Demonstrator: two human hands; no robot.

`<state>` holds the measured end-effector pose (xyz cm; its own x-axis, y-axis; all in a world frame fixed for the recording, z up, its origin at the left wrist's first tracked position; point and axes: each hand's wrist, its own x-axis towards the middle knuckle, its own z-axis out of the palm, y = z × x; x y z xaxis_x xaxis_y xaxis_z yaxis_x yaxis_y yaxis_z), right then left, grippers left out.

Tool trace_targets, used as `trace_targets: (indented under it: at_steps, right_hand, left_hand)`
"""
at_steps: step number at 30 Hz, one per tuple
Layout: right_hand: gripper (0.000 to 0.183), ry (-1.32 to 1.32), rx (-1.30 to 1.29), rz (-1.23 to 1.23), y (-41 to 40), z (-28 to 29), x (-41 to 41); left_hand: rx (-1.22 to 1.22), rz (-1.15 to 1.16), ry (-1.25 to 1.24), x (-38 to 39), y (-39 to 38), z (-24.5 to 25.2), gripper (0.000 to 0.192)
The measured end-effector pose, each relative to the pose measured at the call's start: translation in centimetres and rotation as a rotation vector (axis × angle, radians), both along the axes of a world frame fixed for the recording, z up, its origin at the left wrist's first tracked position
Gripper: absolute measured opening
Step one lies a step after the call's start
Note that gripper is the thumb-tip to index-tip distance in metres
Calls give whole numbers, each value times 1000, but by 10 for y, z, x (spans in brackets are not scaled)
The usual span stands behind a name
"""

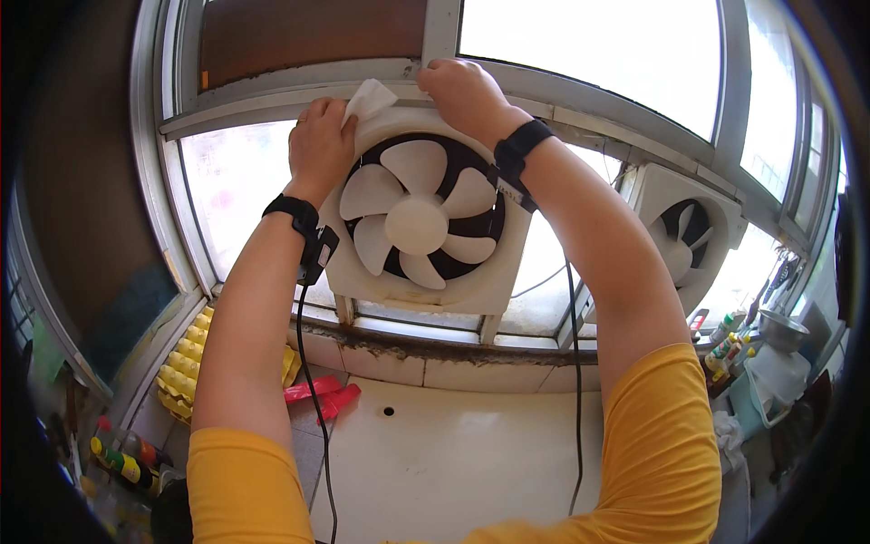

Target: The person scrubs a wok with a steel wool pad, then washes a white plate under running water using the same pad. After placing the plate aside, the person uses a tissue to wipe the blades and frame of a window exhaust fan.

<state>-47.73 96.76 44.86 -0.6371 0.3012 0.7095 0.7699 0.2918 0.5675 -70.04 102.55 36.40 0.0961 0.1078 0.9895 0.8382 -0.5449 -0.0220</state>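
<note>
A white exhaust fan (416,224) with broad pale blades is mounted in the window before me. My left hand (323,149) is at the upper left corner of its housing, holding a folded white cloth or tissue (370,100) between thumb and fingers. Higher up and to the right, my right hand (465,95) has its fingers curled against the window frame (414,88) above the fan; its fingertips are hidden, so I cannot tell whether it holds something. Both wrists wear black straps with small devices and hanging cables.
A second, smaller fan (680,241) is at the right. Below lies a white worktop (455,455) with a dark hole, beside red gloves or plastic (338,402). Yellow egg trays (183,367) and bottles (126,466) stand left; a metal bowl (783,331) and a light blue basket (751,401) right.
</note>
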Motion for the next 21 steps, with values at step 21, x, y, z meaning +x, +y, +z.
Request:
trace_targets:
  at_steps: [21]
  right_hand:
    - [9,-16,-103,-83,-8,10,8]
  left_hand:
    - [-62,7,32,-13,3,4,18]
